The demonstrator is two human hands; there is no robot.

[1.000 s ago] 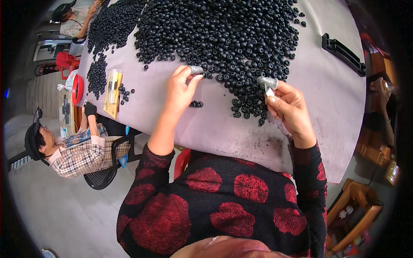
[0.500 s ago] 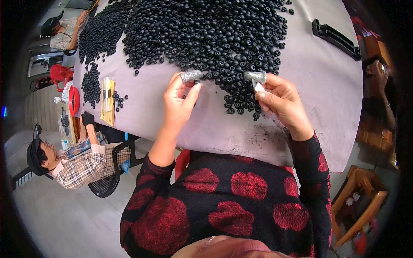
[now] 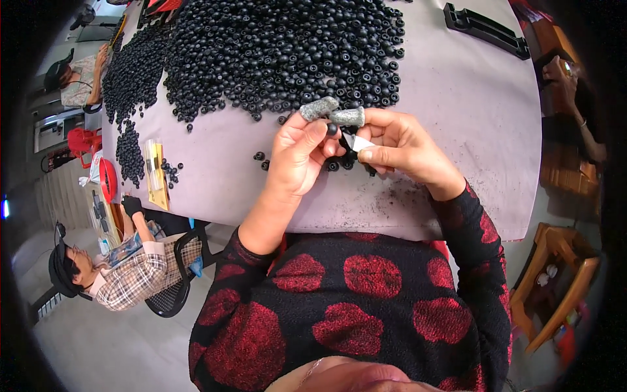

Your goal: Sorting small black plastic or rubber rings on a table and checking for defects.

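Observation:
My left hand (image 3: 290, 160) pinches a round black bead (image 3: 332, 129) between thumb and index finger. Close beside it, my right hand (image 3: 411, 147) grips a small blade (image 3: 361, 143) that looks wrapped in white, its dark tip pointing toward the bead. Grey finger covers sit on both index fingers, the left cover (image 3: 319, 108) and the right cover (image 3: 347, 117) nearly meeting above the bead. Several loose black beads (image 3: 261, 159) lie around and below my hands, partly hidden by them. Beyond my fingers spreads a big heap of the same beads (image 3: 281, 59).
A smaller bead heap (image 3: 134, 78) lies farther left on the pale tablecloth (image 3: 457, 124). A yellow card with a clear packet (image 3: 155, 175) rests near the left edge. At the far right is a long black tray-like piece (image 3: 486, 31). Co-workers sit along the left side.
My hands have come together; the left moved right toward the blade and now shows a bead held up at its fingertips. The view has shifted slightly.

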